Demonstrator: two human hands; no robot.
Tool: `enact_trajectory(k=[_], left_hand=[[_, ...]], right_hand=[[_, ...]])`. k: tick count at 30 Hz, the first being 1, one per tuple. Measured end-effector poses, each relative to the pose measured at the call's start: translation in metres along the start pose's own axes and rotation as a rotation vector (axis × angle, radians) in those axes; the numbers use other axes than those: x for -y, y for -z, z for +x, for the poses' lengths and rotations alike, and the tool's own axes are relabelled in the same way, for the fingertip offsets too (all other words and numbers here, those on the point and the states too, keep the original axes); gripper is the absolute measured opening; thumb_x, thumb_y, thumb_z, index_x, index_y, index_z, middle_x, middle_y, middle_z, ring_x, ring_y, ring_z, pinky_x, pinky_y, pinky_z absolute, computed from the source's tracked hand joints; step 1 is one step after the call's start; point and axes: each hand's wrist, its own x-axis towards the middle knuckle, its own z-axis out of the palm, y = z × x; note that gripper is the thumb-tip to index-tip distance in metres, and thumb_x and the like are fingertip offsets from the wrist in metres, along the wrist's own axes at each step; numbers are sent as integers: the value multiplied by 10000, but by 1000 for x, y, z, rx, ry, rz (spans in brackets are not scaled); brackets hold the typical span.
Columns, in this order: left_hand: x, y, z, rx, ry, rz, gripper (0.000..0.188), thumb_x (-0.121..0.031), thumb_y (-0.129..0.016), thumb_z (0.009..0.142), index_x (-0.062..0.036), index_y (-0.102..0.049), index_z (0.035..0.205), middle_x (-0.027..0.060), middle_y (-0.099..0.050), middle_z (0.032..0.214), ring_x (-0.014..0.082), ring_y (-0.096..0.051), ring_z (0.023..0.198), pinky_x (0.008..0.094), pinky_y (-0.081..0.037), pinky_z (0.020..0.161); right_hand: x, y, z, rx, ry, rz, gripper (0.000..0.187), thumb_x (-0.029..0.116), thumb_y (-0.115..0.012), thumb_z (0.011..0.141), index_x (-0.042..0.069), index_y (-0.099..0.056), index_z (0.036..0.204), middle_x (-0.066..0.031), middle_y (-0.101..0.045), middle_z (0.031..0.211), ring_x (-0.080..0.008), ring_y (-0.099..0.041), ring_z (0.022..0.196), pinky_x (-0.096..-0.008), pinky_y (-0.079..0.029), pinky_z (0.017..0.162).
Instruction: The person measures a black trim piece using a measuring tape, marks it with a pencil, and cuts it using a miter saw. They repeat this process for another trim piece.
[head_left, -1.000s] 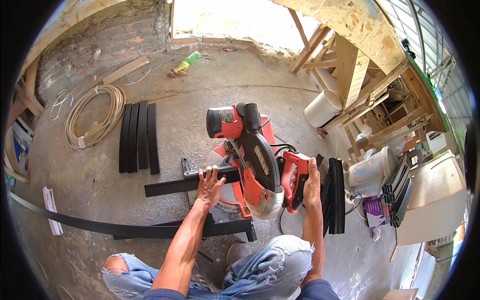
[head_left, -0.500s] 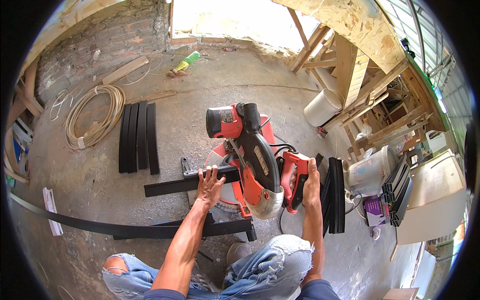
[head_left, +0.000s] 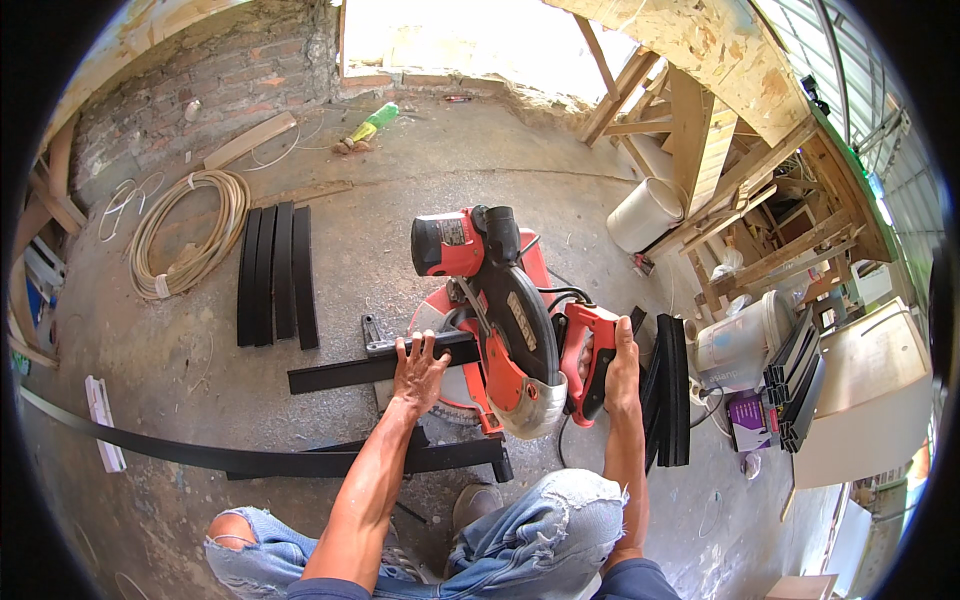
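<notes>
A black strip (head_left: 375, 368) is held down on a red mitre saw (head_left: 500, 320) that stands on the concrete floor (head_left: 400, 210), in the middle of the scene.

The strip lies across the saw's base, running out to the left, and is pressed flat by the left hand (head_left: 418, 368), whose fingers are spread over its top edge. The saw's red handle (head_left: 590, 355) is gripped by the right hand (head_left: 622, 370), fingers curled shut around it; both forearms are stretched forward over torn blue jeans (head_left: 540, 540). A pale oblong label is seen on the black blade guard (head_left: 520, 320) and a white one on the red motor housing. To the right, a small purple box (head_left: 748, 418) sits beside a white bucket (head_left: 742, 335). Far left, cut black strips (head_left: 275, 275) are laid side by side, near a coiled cream hose (head_left: 190, 235). A green bottle (head_left: 372, 122) lies far off by the wall.
</notes>
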Motion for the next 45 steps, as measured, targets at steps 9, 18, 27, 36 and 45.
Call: enact_trajectory(k=[9,18,27,36,45], left_hand=[[0,-2,0,-1,-3,9,377,-250,-725,848,-222,-682,1221,161,-395,1356,350,-299,1357,614,-207,1100],[0,-3,-1,-29,-4,-6,371,-258,-730,842,-219,-688,1210,163,-399,1357,352,-301,1360,609,-209,1098],[0,-3,-1,-27,-8,-8,377,-233,-730,841,-207,-687,1215,163,-400,1355,353,-301,1358,615,-206,1098],[-2,3,0,4,3,-36,374,-171,-636,854,-225,-679,1221,161,-407,1360,339,-302,1364,608,-190,1111],[1,-1,-1,-16,-2,-17,394,-236,-734,836,-218,-681,1226,162,-383,1358,353,-287,1362,615,-206,1100]], right_hand=[[-2,1,0,18,1,26,787,765,-372,934,22,-619,852,-51,-587,632,-136,-583,525,-283,-494,502],[0,0,-2,-7,-14,7,775,754,-368,944,27,-616,845,-51,-586,633,-136,-584,527,-285,-495,504],[-3,0,-1,-8,-5,7,777,754,-359,947,28,-616,846,-54,-588,631,-139,-588,524,-280,-492,501],[0,2,-2,9,-3,7,789,763,-368,937,19,-619,859,-57,-587,631,-144,-593,531,-285,-500,508],[1,-2,-4,1,-4,3,793,766,-366,936,19,-619,861,-54,-586,637,-139,-588,532,-285,-502,511]])
